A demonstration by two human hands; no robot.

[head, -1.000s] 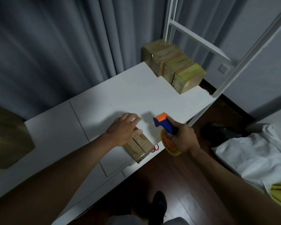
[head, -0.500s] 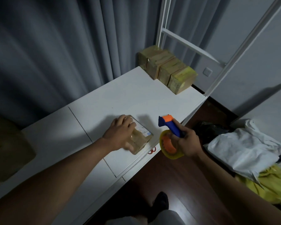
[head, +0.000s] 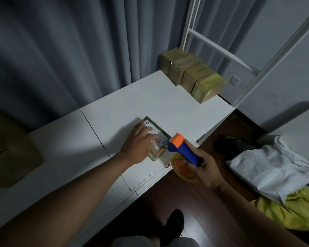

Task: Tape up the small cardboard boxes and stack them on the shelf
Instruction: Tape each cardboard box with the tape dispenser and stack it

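Tape dispenser (head: pixel 181 154) now nearer box (head: pixel 152 138) under left hand (head: pixel 137 145).

Grey curtain (head: pixel 61 59), white cloth (head: pixel 271 168), yellow cloth (head: pixel 292 213)

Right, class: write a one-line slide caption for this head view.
Left hand steadies a labelled box on the white shelf while right hand brings the tape dispenser.
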